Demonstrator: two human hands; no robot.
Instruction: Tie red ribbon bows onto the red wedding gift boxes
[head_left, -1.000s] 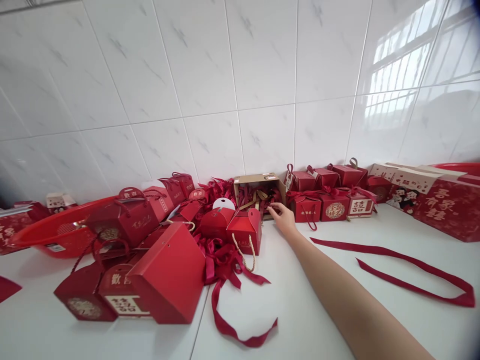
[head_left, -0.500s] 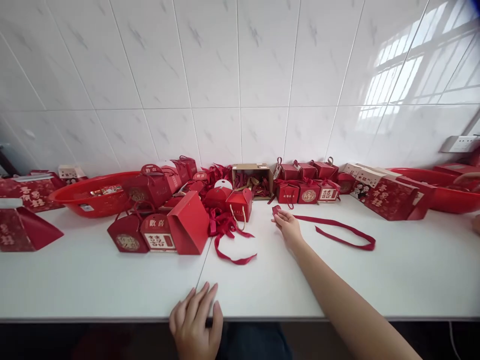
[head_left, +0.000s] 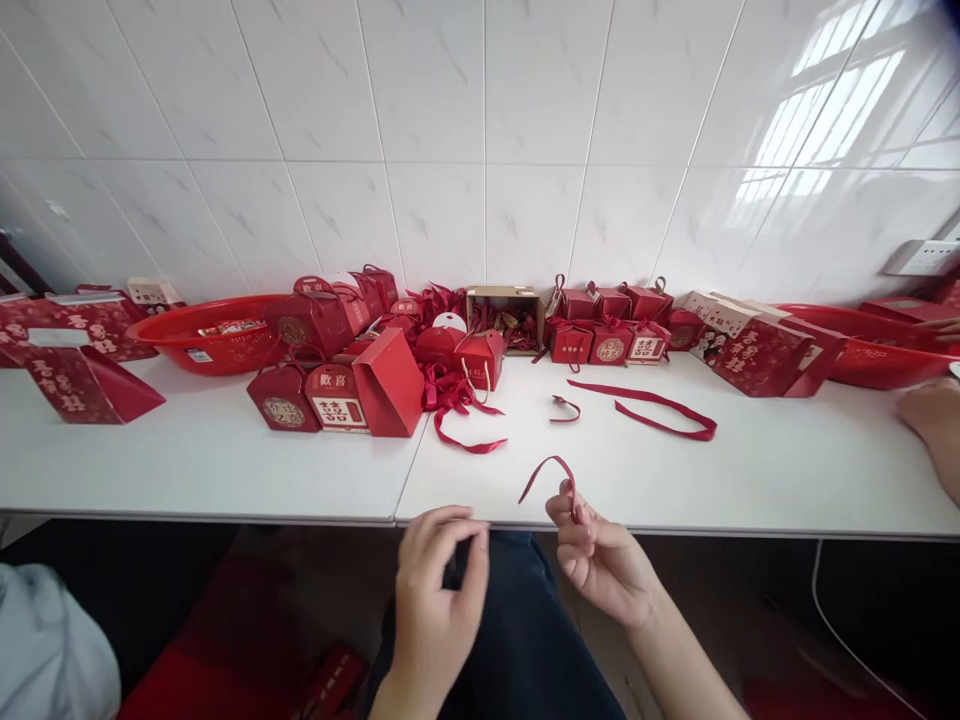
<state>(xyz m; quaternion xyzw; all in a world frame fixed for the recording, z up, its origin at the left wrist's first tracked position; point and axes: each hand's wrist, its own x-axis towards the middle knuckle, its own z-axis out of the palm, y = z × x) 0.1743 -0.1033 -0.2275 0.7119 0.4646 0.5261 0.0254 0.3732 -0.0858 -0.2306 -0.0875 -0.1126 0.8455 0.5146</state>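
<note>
My right hand [head_left: 600, 560], just past the table's front edge, pinches a short dark red ribbon [head_left: 551, 462] between thumb and fingers. The ribbon's free end arches up and over to the left. Beside it my left hand [head_left: 442, 590] is loosely curled, thumb and fingers apart around a gap, with nothing seen in it. Farther back lies another short ribbon piece [head_left: 576, 413] with a small gold-brown end. A long red ribbon [head_left: 675, 408] is laid in a loop to its right. Left of these, a curled red ribbon [head_left: 472, 446] trails from a heap.
Red gift boxes [head_left: 337, 400] stand left of centre, smaller tied boxes [head_left: 611, 345] to the right. An open cardboard box [head_left: 506, 293] holds ribbons against the tiled wall. Red basins [head_left: 172, 345] stand on both sides. Another person's arm [head_left: 934, 420] reaches in at the right.
My right hand has drawn back from mid-table with a short ribbon, leaving another short piece there. My left hand has left the table edge and curled beside it. The view has tilted down.
</note>
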